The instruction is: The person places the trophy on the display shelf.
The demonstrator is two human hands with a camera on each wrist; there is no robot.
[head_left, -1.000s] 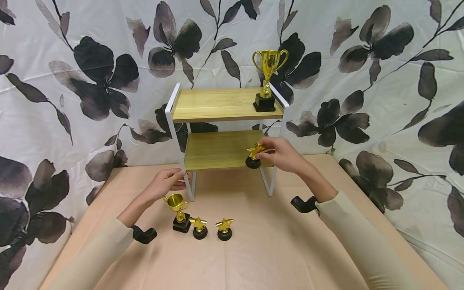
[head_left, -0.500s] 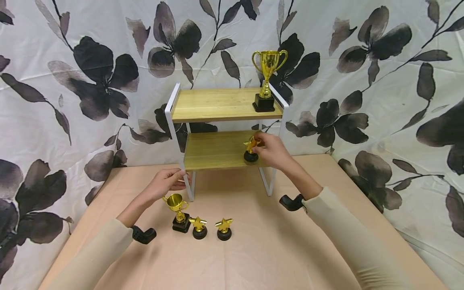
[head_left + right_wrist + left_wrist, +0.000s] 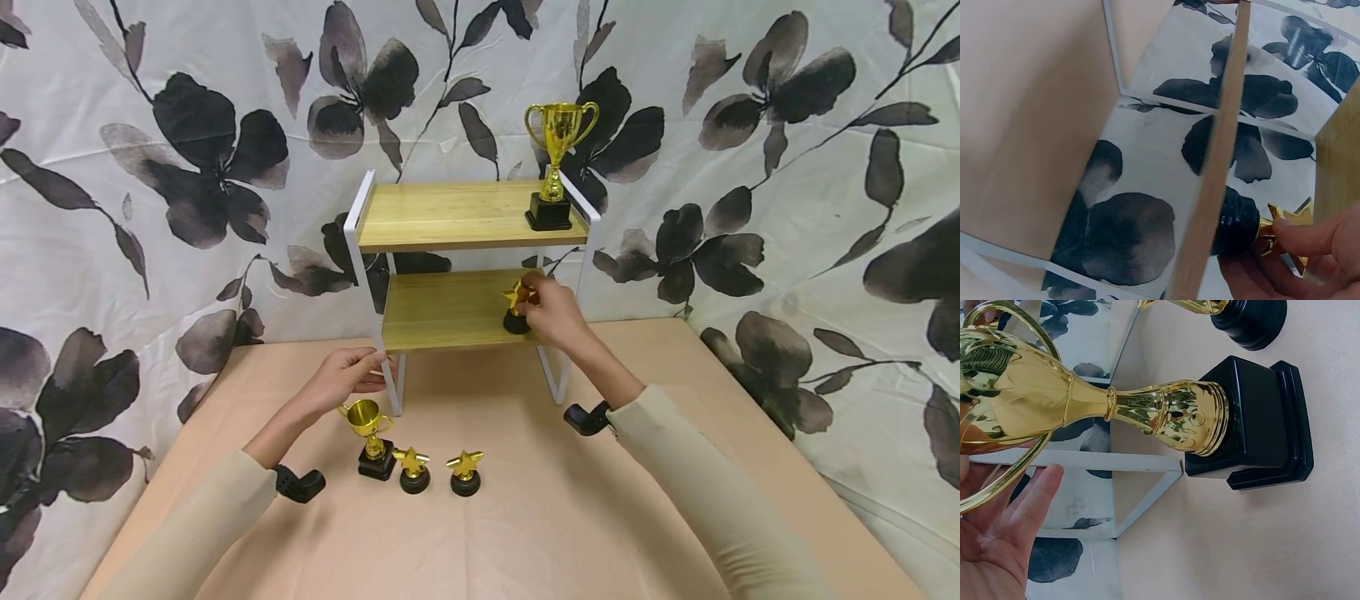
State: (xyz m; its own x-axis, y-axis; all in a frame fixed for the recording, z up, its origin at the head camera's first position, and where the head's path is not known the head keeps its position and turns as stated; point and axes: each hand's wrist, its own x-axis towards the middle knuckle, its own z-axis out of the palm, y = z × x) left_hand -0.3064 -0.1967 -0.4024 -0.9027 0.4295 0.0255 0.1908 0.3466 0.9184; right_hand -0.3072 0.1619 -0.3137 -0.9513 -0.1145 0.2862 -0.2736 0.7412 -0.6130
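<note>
My right hand (image 3: pixel 553 310) pinches a small gold star trophy (image 3: pixel 513 298) by its star, at the right side of the lower board (image 3: pixel 442 308) of a two-tier shelf. Upright, its round black base (image 3: pixel 1238 222) is at the board, partly behind the board's edge in the right wrist view. My left hand (image 3: pixel 345 379) grips the shelf's white left front leg (image 3: pixel 389 385), fingers reaching behind it. Close by the left hand stands a gold cup trophy (image 3: pixel 367 421) on a square black base; it hides part of that hand in the left wrist view.
Two more star trophies (image 3: pixel 413 471) (image 3: pixel 465 473) stand on the peach-covered table (image 3: pixel 525 517), right of the cup. A taller gold cup trophy (image 3: pixel 555 158) occupies the right end of the upper board (image 3: pixel 450 212). Floral cloth (image 3: pixel 750 167) hangs behind the shelf.
My right hand has carried the star trophy slightly left and inward from the lower board's front edge, over the board. The left hand has stayed at the shelf leg.
</note>
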